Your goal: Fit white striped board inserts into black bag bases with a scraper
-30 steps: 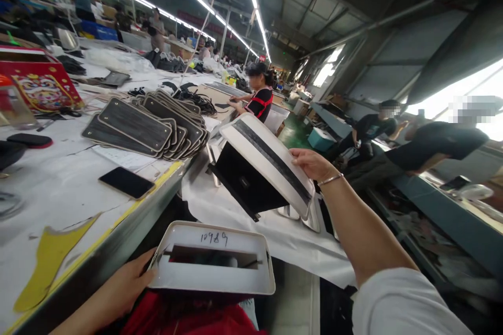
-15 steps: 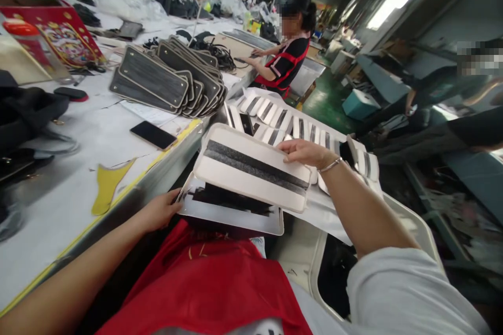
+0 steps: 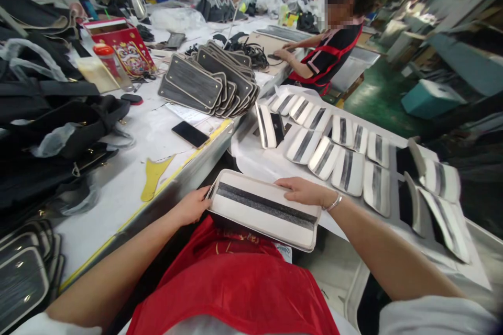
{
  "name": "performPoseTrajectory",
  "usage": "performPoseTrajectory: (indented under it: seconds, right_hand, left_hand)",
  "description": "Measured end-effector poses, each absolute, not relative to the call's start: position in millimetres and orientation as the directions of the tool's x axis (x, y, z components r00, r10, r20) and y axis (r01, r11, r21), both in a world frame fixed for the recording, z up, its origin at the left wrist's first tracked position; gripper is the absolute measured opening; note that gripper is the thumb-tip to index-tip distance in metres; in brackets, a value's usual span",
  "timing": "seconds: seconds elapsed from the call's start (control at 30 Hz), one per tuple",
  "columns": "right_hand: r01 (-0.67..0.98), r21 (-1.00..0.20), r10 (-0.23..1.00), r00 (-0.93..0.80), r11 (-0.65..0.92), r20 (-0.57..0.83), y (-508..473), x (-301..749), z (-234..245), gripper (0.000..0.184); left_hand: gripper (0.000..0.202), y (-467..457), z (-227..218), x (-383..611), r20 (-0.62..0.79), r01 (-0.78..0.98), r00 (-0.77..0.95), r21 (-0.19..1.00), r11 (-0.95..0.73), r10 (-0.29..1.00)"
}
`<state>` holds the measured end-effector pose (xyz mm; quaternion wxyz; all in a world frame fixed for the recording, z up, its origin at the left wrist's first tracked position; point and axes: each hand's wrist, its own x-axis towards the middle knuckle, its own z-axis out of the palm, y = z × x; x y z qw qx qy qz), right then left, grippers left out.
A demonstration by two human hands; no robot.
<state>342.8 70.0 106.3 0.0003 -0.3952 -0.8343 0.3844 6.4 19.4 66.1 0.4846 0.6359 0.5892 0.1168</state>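
A long white panel (image 3: 267, 207) with a dark stripe down its length and rounded corners lies in front of my red apron. It covers a pale-rimmed, shallow piece, of which only a thin edge shows now. My left hand (image 3: 192, 205) is closed around the left end of that piece, thumb near the panel's corner. My right hand (image 3: 304, 191) pinches the panel's far edge right of its middle, thumb on top. What the fingers do underneath is hidden.
Several striped white pieces (image 3: 348, 172) lie in rows on the table at right. Dark panels (image 3: 192, 81), a phone (image 3: 190, 134) and a yellow cutout (image 3: 155, 178) lie on the left table. Black bags (image 3: 58, 125) are piled farther left. A co-worker (image 3: 334, 47) stands beyond.
The panel has come down from above the pale-rimmed piece onto it, hiding its interior. My right hand has moved down with it. The view has turned left.
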Motion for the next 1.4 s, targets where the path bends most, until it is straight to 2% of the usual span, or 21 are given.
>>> performPoseTrajectory:
  seconds: [0.1, 0.17, 0.27, 0.37, 0.43, 0.5, 0.57, 0.7, 0.83, 0.97, 1.03, 1.13, 1.2, 1.27, 1.33, 1.4]
  right_hand:
    - [0.695, -0.605, 0.720, -0.638, 0.387, -0.272, 56.3, 338.7, 94.5, 0.063]
    - [0.754, -0.507, 0.778, -0.585, 0.417, -0.230, 45.9, 332.7, 88.1, 0.069]
    - [0.825, -0.231, 0.823, -0.553, 0.516, -0.135, 31.6, 318.8, 80.4, 0.057]
    - [0.813, 0.032, 0.813, -0.579, 0.581, -0.053, 21.4, 305.6, 73.6, 0.048]
    - [0.789, 0.120, 0.795, -0.606, 0.603, -0.008, 17.4, 299.0, 69.2, 0.048]
    - [0.756, 0.141, 0.760, -0.649, 0.640, 0.035, 15.5, 292.9, 64.6, 0.043]
    - [0.708, 0.099, 0.704, -0.706, 0.699, 0.078, 15.8, 285.4, 59.8, 0.041]
    - [0.619, -0.066, 0.622, -0.772, 0.782, 0.128, 21.5, 264.1, 48.9, 0.044]
    - [0.613, -0.187, 0.637, -0.763, 0.767, 0.111, 25.7, 247.4, 39.8, 0.056]
    - [0.638, -0.248, 0.672, -0.736, 0.729, 0.081, 20.8, 244.7, 37.4, 0.057]
    - [0.645, -0.278, 0.684, -0.726, 0.712, 0.069, 18.9, 245.1, 37.9, 0.058]
    - [0.647, -0.361, 0.705, -0.708, 0.671, 0.043, 21.5, 244.8, 40.9, 0.058]
    - [0.628, -0.473, 0.721, -0.692, 0.618, 0.023, 24.7, 244.8, 45.8, 0.062]
    - [0.557, -0.652, 0.760, -0.648, 0.514, 0.045, 26.2, 246.7, 53.5, 0.063]
    - [0.416, -0.824, 0.841, -0.526, 0.383, 0.125, 25.6, 252.7, 62.7, 0.055]
    - [0.297, -0.906, 0.923, -0.331, 0.301, 0.198, 22.8, 265.8, 72.0, 0.043]
  left_hand:
    - [0.040, 18.0, 66.2, 6.3, -0.421, 0.611, 0.274, 0.770, 0.181, 0.865]
    - [0.040, 18.0, 65.9, 6.0, -0.422, 0.603, 0.267, 0.774, 0.191, 0.866]
    - [0.041, 18.3, 65.5, 5.8, -0.428, 0.591, 0.259, 0.780, 0.208, 0.866]
    - [0.043, 18.1, 65.4, 5.7, -0.423, 0.576, 0.261, 0.789, 0.211, 0.868]
    - [0.043, 18.0, 65.9, 5.5, -0.414, 0.571, 0.263, 0.795, 0.205, 0.871]
    - [0.044, 18.3, 66.9, 5.5, -0.413, 0.565, 0.263, 0.798, 0.207, 0.872]
    - [0.045, 19.1, 68.2, 5.9, -0.419, 0.561, 0.266, 0.800, 0.213, 0.868]
    - [0.046, 21.7, 69.0, 6.2, -0.431, 0.583, 0.282, 0.786, 0.204, 0.857]
    - [0.046, 24.5, 67.2, 0.0, -0.453, 0.610, 0.303, 0.768, 0.194, 0.838]
    - [0.053, 31.5, 67.9, -5.8, -0.483, 0.625, 0.354, 0.759, 0.181, 0.801]
    - [0.049, 38.8, 68.4, -4.0, -0.451, 0.685, 0.345, 0.721, 0.108, 0.823]
    - [0.034, 51.9, 67.9, 3.8, -0.347, 0.831, 0.275, 0.554, -0.040, 0.897]
    - [0.025, 57.9, 67.3, 9.4, -0.331, 0.892, 0.247, 0.444, -0.081, 0.911]
    - [0.022, 60.1, 66.3, 12.6, -0.368, 0.916, 0.253, 0.388, -0.099, 0.895]
    - [0.026, 61.0, 62.9, 12.2, -0.412, 0.924, 0.271, 0.365, -0.115, 0.870]
    - [0.032, 64.1, 56.0, 9.2, -0.453, 0.935, 0.250, 0.342, -0.092, 0.856]
